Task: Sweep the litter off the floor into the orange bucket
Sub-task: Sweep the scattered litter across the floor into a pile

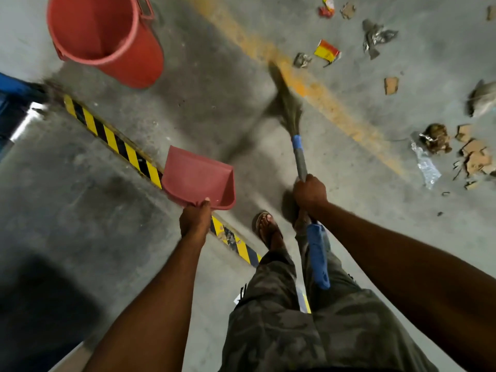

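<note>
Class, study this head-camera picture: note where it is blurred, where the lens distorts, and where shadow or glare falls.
Head view: motion blur smears the bristles of the broom, while the dustpan looks fairly sharp; the wide lens leans the orange bucket; a deep shadow fills the lower-left corner; glare whitens a metal edge at far left.

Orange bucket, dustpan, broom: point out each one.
orange bucket (146, 60): head view, outer side wall.
dustpan (196, 175): head view, flat inner surface.
broom (290, 111): head view, bristle head.
</note>
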